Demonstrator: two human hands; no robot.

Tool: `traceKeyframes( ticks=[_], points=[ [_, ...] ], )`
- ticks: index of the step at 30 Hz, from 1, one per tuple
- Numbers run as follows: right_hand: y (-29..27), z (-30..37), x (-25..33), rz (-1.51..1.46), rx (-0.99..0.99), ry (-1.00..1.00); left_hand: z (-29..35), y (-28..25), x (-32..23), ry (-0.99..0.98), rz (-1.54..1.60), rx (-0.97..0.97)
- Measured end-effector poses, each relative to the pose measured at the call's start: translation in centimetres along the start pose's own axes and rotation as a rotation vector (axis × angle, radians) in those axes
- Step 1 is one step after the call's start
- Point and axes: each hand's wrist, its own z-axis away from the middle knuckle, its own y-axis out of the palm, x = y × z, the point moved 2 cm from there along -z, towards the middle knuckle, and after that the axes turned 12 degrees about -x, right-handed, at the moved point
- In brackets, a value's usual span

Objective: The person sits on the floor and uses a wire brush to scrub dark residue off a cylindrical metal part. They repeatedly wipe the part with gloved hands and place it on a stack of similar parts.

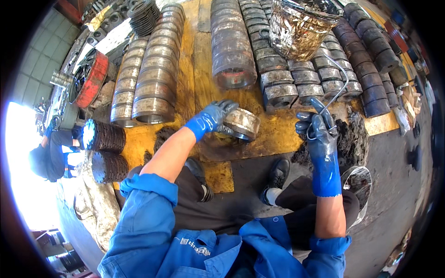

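Note:
My left hand [218, 119], in a dark-stained blue rubber glove, grips a short, thick-walled metal ring [242, 124] from its left side. The ring sits tilted above the yellow surface, its outside shiny and smeared with brown. My right hand [320, 125], gloved the same way, is raised over a dark, shaggy heap [353, 139]. Its fingers are curled round a bent metal wire [346, 83], which runs up toward a grimy bucket [301, 30]. Whether the wire joins the bucket cannot be told.
Long rows of metal rings [155, 78] lie on the yellow surface [199, 65], with more cylinders [232, 51] ahead. Blocky dark parts [280, 88] line the right. A red wheel-like part [92, 81] and stacked discs [104, 134] stand left. Another person [51, 153] is at far left.

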Motion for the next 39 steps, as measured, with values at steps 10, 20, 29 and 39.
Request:
traceKeyframes(
  ticks=[10,20,29,39],
  points=[
    [-4.0,-0.3,-0.4,0.279,0.208,-0.059,1.4,0.7,-1.8,-0.168,0.012,-0.053],
    [-2.4,2.9,-6.4,1.322,0.571,0.354,0.9,2.9,-0.2,-0.308,0.125,-0.106],
    [0.8,1.9,-22.5,1.325,0.366,0.345,-1.8,3.8,2.1,-0.393,0.238,-0.113],
    [0.3,-2.0,-30.2,1.173,0.4,0.409,-5.0,0.7,1.7,-0.499,0.303,0.072]
  ],
)
